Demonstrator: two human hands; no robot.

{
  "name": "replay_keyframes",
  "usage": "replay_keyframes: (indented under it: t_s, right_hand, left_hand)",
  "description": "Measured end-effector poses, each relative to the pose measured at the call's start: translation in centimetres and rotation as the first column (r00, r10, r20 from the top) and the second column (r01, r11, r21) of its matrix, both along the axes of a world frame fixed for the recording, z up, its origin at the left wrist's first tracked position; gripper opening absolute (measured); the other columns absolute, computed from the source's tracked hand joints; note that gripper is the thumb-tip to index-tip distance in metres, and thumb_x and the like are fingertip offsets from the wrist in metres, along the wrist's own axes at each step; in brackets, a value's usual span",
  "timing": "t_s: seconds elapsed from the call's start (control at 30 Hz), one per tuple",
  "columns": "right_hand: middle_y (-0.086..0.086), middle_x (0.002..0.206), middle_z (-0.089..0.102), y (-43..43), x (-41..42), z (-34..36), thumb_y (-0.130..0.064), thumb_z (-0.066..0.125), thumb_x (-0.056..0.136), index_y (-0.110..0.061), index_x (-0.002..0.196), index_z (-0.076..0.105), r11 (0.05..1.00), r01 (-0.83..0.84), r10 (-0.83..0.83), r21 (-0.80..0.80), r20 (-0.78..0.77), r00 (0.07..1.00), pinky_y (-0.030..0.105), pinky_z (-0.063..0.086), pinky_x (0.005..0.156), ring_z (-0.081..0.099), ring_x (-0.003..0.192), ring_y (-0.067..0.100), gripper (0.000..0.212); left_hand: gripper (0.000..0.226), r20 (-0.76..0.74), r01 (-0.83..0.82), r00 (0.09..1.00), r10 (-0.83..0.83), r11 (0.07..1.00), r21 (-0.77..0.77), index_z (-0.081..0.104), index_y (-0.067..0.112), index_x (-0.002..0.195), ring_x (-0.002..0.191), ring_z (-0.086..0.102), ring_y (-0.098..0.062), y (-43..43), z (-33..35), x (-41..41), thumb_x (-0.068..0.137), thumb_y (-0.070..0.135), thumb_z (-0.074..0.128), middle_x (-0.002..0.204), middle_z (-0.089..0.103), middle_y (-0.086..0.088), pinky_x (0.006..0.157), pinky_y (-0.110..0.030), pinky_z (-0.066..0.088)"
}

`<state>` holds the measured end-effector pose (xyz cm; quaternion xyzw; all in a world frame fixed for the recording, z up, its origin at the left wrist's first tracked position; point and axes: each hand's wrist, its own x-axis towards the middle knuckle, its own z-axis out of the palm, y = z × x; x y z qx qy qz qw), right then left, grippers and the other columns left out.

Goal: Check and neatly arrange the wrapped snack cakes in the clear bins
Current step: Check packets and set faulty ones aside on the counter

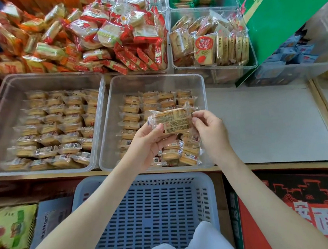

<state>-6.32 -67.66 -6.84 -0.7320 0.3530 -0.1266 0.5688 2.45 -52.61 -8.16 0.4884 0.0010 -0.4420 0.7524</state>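
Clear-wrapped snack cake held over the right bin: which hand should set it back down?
Probably the left hand. It cradles the clear-wrapped snack cake from beneath, above the right clear bin, while the right hand only pinches the wrapper's end.

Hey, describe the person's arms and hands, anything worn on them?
Both forearms are bare up to the bottom of the picture, with no sleeves in view. The left hand and right hand wear no gloves, and no rings, watch or bracelet show. Fingernails look short and unpainted.
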Motion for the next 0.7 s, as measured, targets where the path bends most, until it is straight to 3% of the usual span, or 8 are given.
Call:
replay_keyframes:
  t_s: [0.07, 0.1, 0.23, 0.33, 0.43, 0.5, 0.6, 0.7]
  right_hand:
    - [0.000, 0.093, 0.063, -0.3, 0.6, -0.5, -0.010, 0.057, 0.094, -0.015, 0.106, 0.060, 0.893, -0.060, 0.050, -0.447, -0.034, 0.998, 0.004, 0.041, 0.066, 0.054, 0.074, -0.001, 0.013]
    - [0.001, 0.098, 0.061, -0.2, 1.1, -0.5, -0.013, 0.059, 0.093, -0.014, 0.114, 0.058, 0.845, -0.088, 0.092, -0.528, -0.018, 0.996, 0.003, 0.040, 0.070, 0.052, 0.079, 0.000, 0.021]
    - [0.003, 0.129, 0.049, 0.2, 3.3, -0.2, -0.042, 0.061, 0.088, -0.016, 0.137, 0.048, 0.835, -0.337, 0.338, -0.436, -0.077, 0.938, 0.029, 0.037, 0.103, 0.043, 0.124, 0.019, 0.057]
    - [0.001, 0.133, 0.042, -0.9, 4.5, -0.6, -0.053, 0.060, 0.079, -0.020, 0.140, 0.044, 0.887, -0.308, 0.307, -0.344, -0.060, 0.950, 0.037, 0.038, 0.107, 0.039, 0.128, 0.019, 0.071]
    - [-0.007, 0.128, 0.036, -1.8, 5.0, -1.2, -0.049, 0.065, 0.080, -0.023, 0.142, 0.040, 0.917, -0.285, 0.277, -0.279, -0.070, 0.958, 0.018, 0.041, 0.095, 0.042, 0.120, 0.011, 0.072]
    - [-0.005, 0.126, 0.043, -2.5, 5.1, -1.9, -0.029, 0.069, 0.087, -0.022, 0.138, 0.043, 0.928, -0.234, 0.217, -0.290, -0.090, 0.972, 0.003, 0.039, 0.081, 0.046, 0.113, 0.010, 0.057]
    - [0.001, 0.127, 0.055, -4.0, 4.3, -2.5, -0.008, 0.061, 0.091, -0.018, 0.134, 0.050, 0.900, -0.217, 0.161, -0.378, -0.173, 0.972, -0.002, 0.035, 0.081, 0.051, 0.111, 0.012, 0.046]
    - [-0.003, 0.124, 0.057, -5.1, 3.8, -2.7, -0.011, 0.062, 0.091, -0.023, 0.132, 0.050, 0.786, -0.429, 0.278, -0.446, -0.365, 0.889, 0.020, 0.042, 0.084, 0.055, 0.108, 0.015, 0.045]
  left_hand:
    - [0.022, 0.066, 0.001, 0.998, -0.006, 0.997, 0.081, 0.058, 0.008, 0.118, 0.110, 0.066, -0.026, -1.0, 0.0, 0.7, 0.097, 0.013, 0.052, 0.118, 0.069, -0.013, 0.090, -0.033, 0.056]
    - [0.021, 0.111, 0.004, 0.994, -0.018, 0.992, 0.126, 0.058, 0.010, 0.118, 0.109, 0.067, -0.024, -1.7, 0.1, 1.1, 0.097, 0.012, 0.054, 0.115, 0.071, -0.010, 0.091, -0.033, 0.056]
    - [0.035, 0.274, 0.069, 0.953, -0.131, 0.972, 0.226, 0.055, 0.019, 0.129, 0.104, 0.068, -0.016, -4.3, 0.2, 2.1, 0.096, 0.008, 0.058, 0.108, 0.072, -0.002, 0.088, -0.032, 0.056]
    - [0.045, 0.351, 0.074, 0.920, -0.173, 0.958, 0.277, 0.052, 0.030, 0.133, 0.113, 0.063, -0.016, -5.2, -0.4, 3.1, 0.092, 0.011, 0.058, 0.114, 0.069, -0.001, 0.097, -0.044, 0.053]
    - [0.061, 0.391, 0.163, 0.875, -0.284, 0.936, 0.313, 0.045, 0.033, 0.142, 0.117, 0.061, -0.017, -5.5, -1.2, 3.8, 0.085, 0.015, 0.056, 0.122, 0.068, 0.001, 0.102, -0.047, 0.049]
    - [0.071, 0.417, 0.257, 0.819, -0.395, 0.901, 0.349, 0.034, 0.035, 0.149, 0.120, 0.059, -0.019, -5.4, -1.9, 3.8, 0.085, 0.012, 0.054, 0.133, 0.062, 0.006, 0.104, -0.045, 0.047]
    - [0.072, 0.559, 0.352, 0.551, -0.619, 0.780, 0.517, 0.017, 0.038, 0.153, 0.129, 0.049, -0.016, -4.9, -3.1, 3.6, 0.096, 0.005, 0.046, 0.143, 0.047, 0.014, 0.103, -0.031, 0.045]
    - [0.072, 0.549, 0.088, -0.035, -0.835, 0.545, 0.834, -0.001, 0.028, 0.156, 0.151, 0.003, -0.019, -3.9, -6.5, 4.5, 0.101, 0.036, 0.045, 0.164, 0.010, -0.002, 0.123, -0.042, 0.006]
